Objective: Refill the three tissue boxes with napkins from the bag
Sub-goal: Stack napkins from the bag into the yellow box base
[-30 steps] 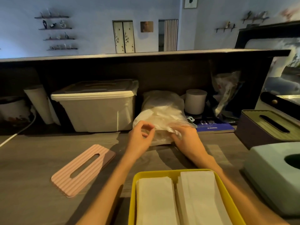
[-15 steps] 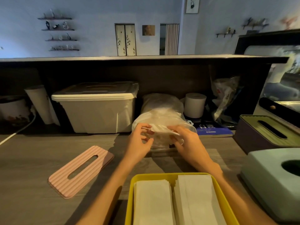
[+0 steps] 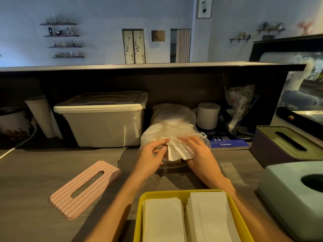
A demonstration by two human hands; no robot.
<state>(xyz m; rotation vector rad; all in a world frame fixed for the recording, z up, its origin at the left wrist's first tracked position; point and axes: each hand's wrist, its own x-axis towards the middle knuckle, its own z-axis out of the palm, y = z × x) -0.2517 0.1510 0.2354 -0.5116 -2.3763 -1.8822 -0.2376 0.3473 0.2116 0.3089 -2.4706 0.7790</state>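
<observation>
Both hands, left hand [image 3: 151, 154] and right hand [image 3: 197, 152], pinch a bunch of napkins [image 3: 178, 151] at the bag [image 3: 167, 130] mouth. Napkins look soft, light and floppy, so hold the whole bunch by its sides.

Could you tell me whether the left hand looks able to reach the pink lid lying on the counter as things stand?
Probably yes. The pink lid lies flat on bare counter beside the left forearm, nothing over it. But the left hand is busy at the napkin bag.
</observation>
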